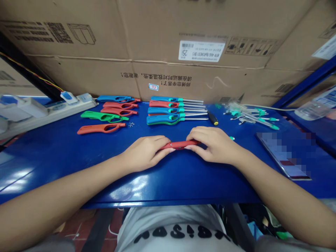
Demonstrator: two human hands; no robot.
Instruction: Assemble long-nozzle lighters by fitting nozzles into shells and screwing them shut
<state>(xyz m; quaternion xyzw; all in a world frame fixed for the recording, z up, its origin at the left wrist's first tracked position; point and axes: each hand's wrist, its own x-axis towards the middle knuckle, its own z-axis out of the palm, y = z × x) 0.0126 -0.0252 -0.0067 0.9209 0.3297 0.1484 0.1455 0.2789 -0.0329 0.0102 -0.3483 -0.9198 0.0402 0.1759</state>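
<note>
A red lighter casing (180,144) is held level between my two hands above the blue table (157,182). My left hand (148,151) pinches its left end, fingers on top and thumb below. On its right end, my right hand (210,144) closes in the same way. Beyond them, several lighters with metal tubes (165,120) lie in a stack. To the left rest red, green and blue handle shells (101,128), with small screws (131,124) beside the nearest. Clear and teal parts with metal tubes (249,115) lie in a pile at the right.
A black and yellow screwdriver (213,119) lies by the metal tubes. A phone or tablet (285,157) is at the right. A power strip (70,113) with plugs runs along the left. Large cardboard (157,42) stands at the back; a clear bottle (312,110) is far right.
</note>
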